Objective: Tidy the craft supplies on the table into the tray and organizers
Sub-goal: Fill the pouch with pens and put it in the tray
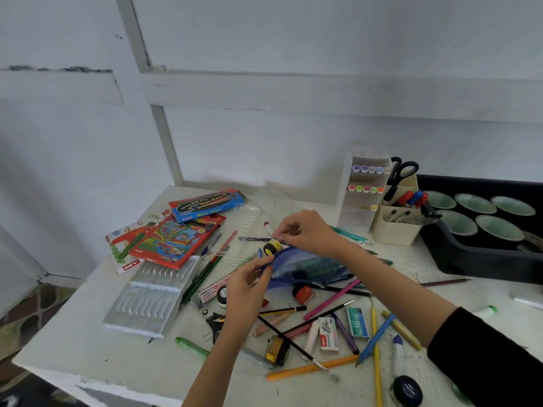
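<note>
Nearest the lens, the right arm's black sleeve (484, 362) reaches in from 4 o'clock over the white table (88, 348), which is strewn with pencils, brushes and staple boxes. At the table's 3 o'clock edge stands the black tray (470, 259), with pale cups in it. Just beside it, at 1 o'clock from the hands, are the clear marker organizer (364, 183) and the cream pen holder (393, 227).

Mid-table lies the blue pouch (308, 265), its long axis running roughly 9 to 3 o'clock. It is translucent and limp, with dark and green shapes showing through, too blurred to name.

The left hand (246, 292) pinches the pouch's 9 o'clock end between thumb and fingers. The right hand (305, 230), fingers curled, pinches at its upper rim near 11 o'clock, probably the zip, though blur hides the contact. A yellow-and-black roll (271, 247) sits just beside that rim.

The tray lies toward 2 o'clock from the pouch, so the right hand is the nearer one for carrying it there.
</note>
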